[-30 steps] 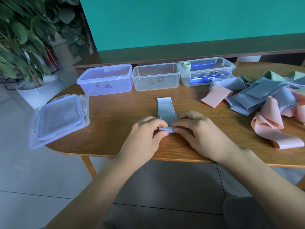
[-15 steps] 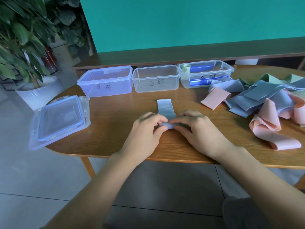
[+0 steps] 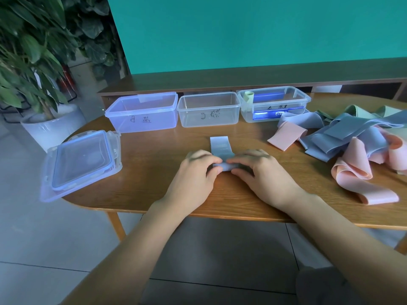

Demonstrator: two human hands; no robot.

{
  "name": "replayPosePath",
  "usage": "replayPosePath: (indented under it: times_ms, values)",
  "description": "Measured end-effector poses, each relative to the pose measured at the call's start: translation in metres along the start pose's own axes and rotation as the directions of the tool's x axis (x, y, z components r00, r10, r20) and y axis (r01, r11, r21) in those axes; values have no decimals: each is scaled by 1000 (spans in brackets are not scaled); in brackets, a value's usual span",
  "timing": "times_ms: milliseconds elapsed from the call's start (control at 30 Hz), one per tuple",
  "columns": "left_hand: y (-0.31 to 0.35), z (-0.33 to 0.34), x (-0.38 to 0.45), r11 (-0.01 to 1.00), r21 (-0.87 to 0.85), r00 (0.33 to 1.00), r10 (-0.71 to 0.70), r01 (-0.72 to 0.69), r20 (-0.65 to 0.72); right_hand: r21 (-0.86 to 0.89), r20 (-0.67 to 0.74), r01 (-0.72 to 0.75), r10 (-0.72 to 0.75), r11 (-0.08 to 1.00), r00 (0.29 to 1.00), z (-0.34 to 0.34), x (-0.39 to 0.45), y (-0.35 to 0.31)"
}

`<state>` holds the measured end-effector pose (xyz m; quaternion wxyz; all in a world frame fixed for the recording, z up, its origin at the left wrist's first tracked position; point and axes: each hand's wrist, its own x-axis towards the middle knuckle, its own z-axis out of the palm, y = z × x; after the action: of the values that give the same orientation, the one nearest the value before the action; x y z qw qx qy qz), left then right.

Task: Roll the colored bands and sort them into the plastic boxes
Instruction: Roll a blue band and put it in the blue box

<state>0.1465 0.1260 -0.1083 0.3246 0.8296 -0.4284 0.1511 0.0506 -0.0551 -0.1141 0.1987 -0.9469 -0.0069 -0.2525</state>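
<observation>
From the head view, we are mid-roll: our left hand [image 3: 196, 172] and right hand [image 3: 262, 175] pinch the rolled near end of the blue band [image 3: 220, 148], which lies flat on the desk [image 3: 154, 164], its free end pointing far. Next, we judge, comes rolling it up and dropping it in the blue-tinted box [image 3: 142, 114] at far left.
</observation>
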Motion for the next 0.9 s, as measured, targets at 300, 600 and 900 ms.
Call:
replayPosePath:
  times_ms: [300, 600, 900]
  values:
    - [-1, 2, 7, 1000, 25, 1000, 15, -16, 11, -19, -44, 34, -35, 999, 998, 4, 8, 5]
    - [-3, 3, 13, 998, 67, 1000, 10, -10, -3, 10, -25, 20, -19, 1000, 999, 9, 21, 16]
    - [-10, 5, 21, 999, 39, 1000, -4, 3, 17, -35, -20, 23, -24, 999, 1000, 8, 25, 15]
